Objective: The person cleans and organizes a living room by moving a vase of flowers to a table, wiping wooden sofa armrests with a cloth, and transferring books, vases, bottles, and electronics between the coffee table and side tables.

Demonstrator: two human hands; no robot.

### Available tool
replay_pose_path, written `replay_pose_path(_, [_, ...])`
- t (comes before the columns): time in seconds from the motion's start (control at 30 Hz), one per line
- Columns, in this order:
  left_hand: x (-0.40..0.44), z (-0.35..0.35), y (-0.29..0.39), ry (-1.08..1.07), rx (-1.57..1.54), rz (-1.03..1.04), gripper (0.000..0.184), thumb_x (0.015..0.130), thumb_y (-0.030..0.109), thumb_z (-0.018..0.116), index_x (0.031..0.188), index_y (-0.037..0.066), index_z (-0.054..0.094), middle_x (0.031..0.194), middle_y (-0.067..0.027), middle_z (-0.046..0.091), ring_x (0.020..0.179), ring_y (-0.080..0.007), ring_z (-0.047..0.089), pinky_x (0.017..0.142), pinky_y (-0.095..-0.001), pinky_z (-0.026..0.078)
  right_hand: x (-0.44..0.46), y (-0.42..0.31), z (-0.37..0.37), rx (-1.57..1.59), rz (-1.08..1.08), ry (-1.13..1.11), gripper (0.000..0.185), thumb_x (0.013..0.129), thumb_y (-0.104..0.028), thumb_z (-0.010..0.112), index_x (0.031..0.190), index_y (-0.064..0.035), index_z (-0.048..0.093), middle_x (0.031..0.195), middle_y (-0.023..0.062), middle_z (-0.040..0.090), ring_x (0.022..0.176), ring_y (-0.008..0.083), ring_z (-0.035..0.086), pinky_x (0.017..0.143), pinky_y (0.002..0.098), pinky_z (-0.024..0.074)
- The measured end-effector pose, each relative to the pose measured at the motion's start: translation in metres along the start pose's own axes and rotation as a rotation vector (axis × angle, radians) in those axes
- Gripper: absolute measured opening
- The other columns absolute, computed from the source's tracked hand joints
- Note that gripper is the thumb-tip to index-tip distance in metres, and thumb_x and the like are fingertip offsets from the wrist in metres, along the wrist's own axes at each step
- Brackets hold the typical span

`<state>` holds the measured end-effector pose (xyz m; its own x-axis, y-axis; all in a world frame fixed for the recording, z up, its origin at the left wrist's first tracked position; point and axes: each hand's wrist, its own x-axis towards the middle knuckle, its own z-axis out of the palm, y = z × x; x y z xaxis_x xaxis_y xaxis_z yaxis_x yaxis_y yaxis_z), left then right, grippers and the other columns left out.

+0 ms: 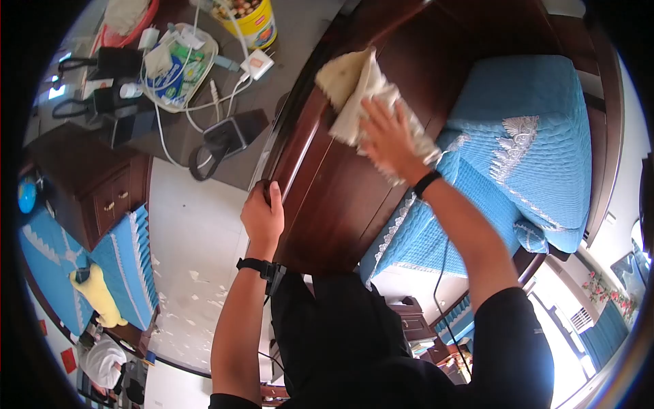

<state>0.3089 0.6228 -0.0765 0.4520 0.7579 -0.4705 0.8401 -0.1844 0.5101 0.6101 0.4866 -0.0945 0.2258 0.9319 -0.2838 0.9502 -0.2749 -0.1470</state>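
Observation:
My right hand (pixel 390 136) presses a beige cloth (pixel 354 112) against a dark wooden surface (pixel 340 198), its fingers bent over the fabric. The cloth lies partly folded, one corner raised toward the upper left, and its frayed edge hangs past my fingers. My left hand (pixel 264 217) is closed on the end of a dark wooden edge (pixel 300 157), thumb pointing up. Its other fingers are largely hidden. A black band sits on each wrist.
Blue quilted cushions (pixel 504 143) with white lace lie to the right. On the grey table (pixel 245 160) at upper left are white cables, a charger (pixel 257 64), a tray (pixel 208 48), black devices and a yellow bucket (pixel 260 27). A wooden cabinet (pixel 102 198) stands at left.

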Motion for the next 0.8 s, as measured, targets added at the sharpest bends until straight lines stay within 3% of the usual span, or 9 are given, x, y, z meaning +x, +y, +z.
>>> replay_pose_path(0.07, [0.006,0.006,-0.001,0.065,0.015,0.033,0.048,0.102,0.042,0.046,0.111,0.000,0.067,0.099,-0.0223,0.071,0.091,-0.0448,0.067,0.079,-0.0509,0.053,0.024,0.054,-0.008,-0.062,-0.110,0.045,0.051,0.097,-0.036,0.052,0.145,-0.0204,0.047,0.165,0.0051,0.022,0.153,0.0259,0.018,0.121,0.0585,0.0134])
replay_pose_path(0.1, [0.005,0.006,0.000,0.063,0.018,0.036,0.048,0.102,0.042,0.046,0.111,0.000,0.067,0.099,-0.0223,0.071,0.091,-0.0448,0.067,0.079,-0.0509,0.053,0.038,0.074,-0.014,-0.154,-0.110,-0.055,0.049,0.098,-0.037,0.050,0.144,-0.0198,0.048,0.164,0.0061,0.025,0.153,0.0256,0.018,0.121,0.0584,0.0134])
replay_pose_path(0.23, [0.008,0.003,-0.002,0.021,0.020,0.021,0.049,0.101,0.042,0.046,0.111,-0.002,0.067,0.102,-0.0227,0.070,0.093,-0.0449,0.066,0.081,-0.0503,0.053,0.100,0.138,-0.013,-0.080,0.117,0.347,0.049,0.102,-0.036,0.044,0.147,-0.0171,0.044,0.162,0.0089,0.029,0.152,0.0277,0.019,0.120,0.0591,0.0132])
replay_pose_path(0.4, [0.009,0.008,-0.007,0.024,-0.014,0.041,0.049,0.101,0.041,0.047,0.115,-0.003,0.066,0.105,-0.0244,0.070,0.095,-0.0451,0.067,0.083,-0.0498,0.054,0.158,0.218,-0.012,-0.129,0.185,0.367,0.050,0.100,-0.039,0.044,0.144,-0.0161,0.044,0.160,0.0096,0.032,0.150,0.0284,0.024,0.119,0.0585,0.0145])
replay_pose_path(0.47, [0.008,0.011,-0.012,0.041,0.003,0.046,0.051,0.101,0.041,0.047,0.115,-0.004,0.065,0.106,-0.0249,0.070,0.094,-0.0451,0.067,0.082,-0.0495,0.054,0.161,0.229,-0.013,-0.171,0.107,0.545,0.045,0.096,-0.033,0.047,0.133,-0.0108,0.058,0.138,0.0124,0.056,0.130,0.0340,0.046,0.112,0.0560,0.0245])
replay_pose_path(0.5, [0.010,0.012,-0.012,0.038,0.001,0.051,0.051,0.101,0.041,0.047,0.115,-0.004,0.065,0.106,-0.0249,0.070,0.094,-0.0451,0.067,0.082,-0.0495,0.054,0.160,0.231,-0.014,-0.176,0.111,0.544,0.045,0.096,-0.033,0.047,0.133,-0.0108,0.058,0.138,0.0124,0.056,0.130,0.0340,0.046,0.112,0.0560,0.0245])
replay_pose_path(0.57, [0.008,0.010,-0.009,0.070,0.019,0.088,0.048,0.103,0.038,0.043,0.112,-0.002,0.067,0.098,-0.0247,0.071,0.090,-0.0453,0.067,0.079,-0.0482,0.054,0.161,0.230,-0.016,-0.097,0.198,0.359,0.055,0.100,-0.041,0.044,0.148,-0.0151,0.040,0.160,0.0084,0.032,0.150,0.0283,0.023,0.118,0.0594,0.0150])
replay_pose_path(0.67, [0.008,0.009,-0.008,0.077,0.050,0.095,0.048,0.103,0.038,0.043,0.112,-0.002,0.067,0.098,-0.0245,0.071,0.090,-0.0451,0.067,0.078,-0.0484,0.054,0.157,0.209,-0.009,-0.131,0.225,0.484,0.055,0.101,-0.041,0.043,0.150,-0.0155,0.039,0.160,0.0077,0.033,0.150,0.0282,0.023,0.118,0.0592,0.0156])
replay_pose_path(0.8, [0.007,0.008,-0.003,0.084,0.059,0.089,0.047,0.102,0.038,0.043,0.112,-0.001,0.068,0.098,-0.0234,0.071,0.089,-0.0443,0.068,0.079,-0.0493,0.054,0.116,0.129,0.001,-0.155,0.285,0.378,0.054,0.101,-0.039,0.043,0.149,-0.0137,0.040,0.161,0.0090,0.030,0.152,0.0292,0.019,0.119,0.0612,0.0133])
